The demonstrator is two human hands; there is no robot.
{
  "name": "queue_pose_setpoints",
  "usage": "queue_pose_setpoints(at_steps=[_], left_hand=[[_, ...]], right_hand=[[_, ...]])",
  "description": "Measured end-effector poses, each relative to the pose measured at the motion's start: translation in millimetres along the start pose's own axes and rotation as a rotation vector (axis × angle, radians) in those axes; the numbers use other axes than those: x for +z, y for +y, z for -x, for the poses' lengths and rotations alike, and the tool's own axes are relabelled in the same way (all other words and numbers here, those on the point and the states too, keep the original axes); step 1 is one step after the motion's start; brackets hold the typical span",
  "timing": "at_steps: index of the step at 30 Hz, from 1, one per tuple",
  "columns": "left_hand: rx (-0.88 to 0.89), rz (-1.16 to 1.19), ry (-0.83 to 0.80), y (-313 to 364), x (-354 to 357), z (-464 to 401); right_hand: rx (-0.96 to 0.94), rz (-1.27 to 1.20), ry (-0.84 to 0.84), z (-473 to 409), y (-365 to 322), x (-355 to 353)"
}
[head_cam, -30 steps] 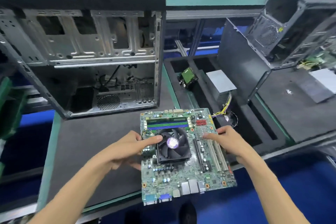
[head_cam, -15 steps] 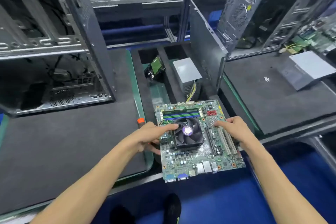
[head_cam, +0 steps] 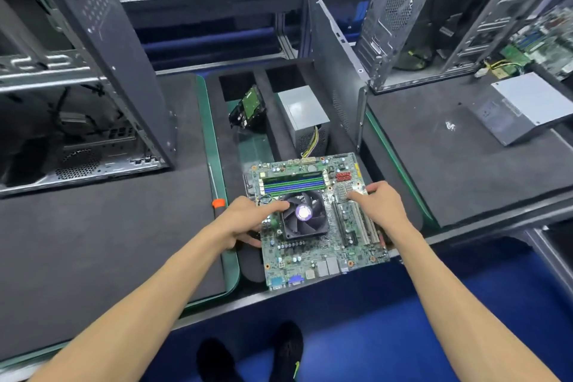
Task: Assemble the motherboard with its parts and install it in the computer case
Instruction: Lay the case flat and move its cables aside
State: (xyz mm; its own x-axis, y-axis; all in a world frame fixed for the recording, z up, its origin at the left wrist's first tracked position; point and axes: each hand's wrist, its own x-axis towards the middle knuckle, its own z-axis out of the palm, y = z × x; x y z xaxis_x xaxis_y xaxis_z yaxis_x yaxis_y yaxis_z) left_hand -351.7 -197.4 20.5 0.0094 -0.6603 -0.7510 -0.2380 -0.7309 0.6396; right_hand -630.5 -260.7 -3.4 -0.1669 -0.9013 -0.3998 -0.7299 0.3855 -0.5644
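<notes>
I hold a green motherboard point(head_cam: 313, 251) with a black fan cooler point(head_cam: 304, 214) and memory sticks point(head_cam: 294, 184) over the black foam parts tray point(head_cam: 238, 146) near the bench's front edge. My left hand point(head_cam: 248, 222) grips its left edge, thumb lying on top by the fan and fingers underneath. At the right edge my right hand point(head_cam: 379, 206) holds it, fingers across the slots. The open computer case point(head_cam: 77, 87) stands on the dark mat at the far left, away from the board.
In the tray lie a hard drive point(head_cam: 249, 108) and a grey power supply point(head_cam: 305, 118) with yellow wires. A loose side panel point(head_cam: 336, 65) stands upright beside them. On the right mat are a second case point(head_cam: 434, 15) and another power supply point(head_cam: 524, 107). An orange-tipped screwdriver point(head_cam: 217, 195) lies at the left mat's edge.
The view has swung right, so the case slid to the left. Both hands have carried the motherboard from the left mat over to the parts tray, keeping the same hold.
</notes>
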Motion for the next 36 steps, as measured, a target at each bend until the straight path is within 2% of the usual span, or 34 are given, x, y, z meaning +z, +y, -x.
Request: queue_pose_setpoints(at_steps=[3, 6, 9, 16, 21, 26, 32, 36], left_hand=[[0.003, -0.032, 0.042, 2.0, -1.6, 0.9], [0.012, -0.161, 0.109, 3.6, 0.5, 3.7], [0.034, -0.229, 0.16, 1.9, 3.7, 6.6], [0.084, -0.218, 0.165, -1.3, -8.5, 16.4], [0.173, -0.107, 0.278, 4.3, -42.8, 43.6], [0.232, 0.004, 0.433, -10.1, -102.9, 76.7], [0.291, 0.185, 0.649, -53.3, -199.5, 108.3], [0.356, 0.296, 0.796, -77.8, -266.8, 113.3]], right_hand=[[-0.003, 0.139, 0.009, 3.1, -7.1, -4.3], [-0.007, 0.307, 0.008, 3.7, -16.8, -10.0], [-0.053, 0.341, 0.045, 6.7, -27.9, -13.7], [-0.285, 0.15, 0.113, 24.6, -59.4, -13.7], [-0.514, -0.058, 0.077, 40.1, -118.9, 5.3], [-0.688, -0.196, -0.018, 67.8, -191.3, 57.0], [-0.761, -0.314, -0.082, 100.9, -270.7, 142.4], [-0.712, -0.38, 0.007, 112.1, -311.7, 188.7]])
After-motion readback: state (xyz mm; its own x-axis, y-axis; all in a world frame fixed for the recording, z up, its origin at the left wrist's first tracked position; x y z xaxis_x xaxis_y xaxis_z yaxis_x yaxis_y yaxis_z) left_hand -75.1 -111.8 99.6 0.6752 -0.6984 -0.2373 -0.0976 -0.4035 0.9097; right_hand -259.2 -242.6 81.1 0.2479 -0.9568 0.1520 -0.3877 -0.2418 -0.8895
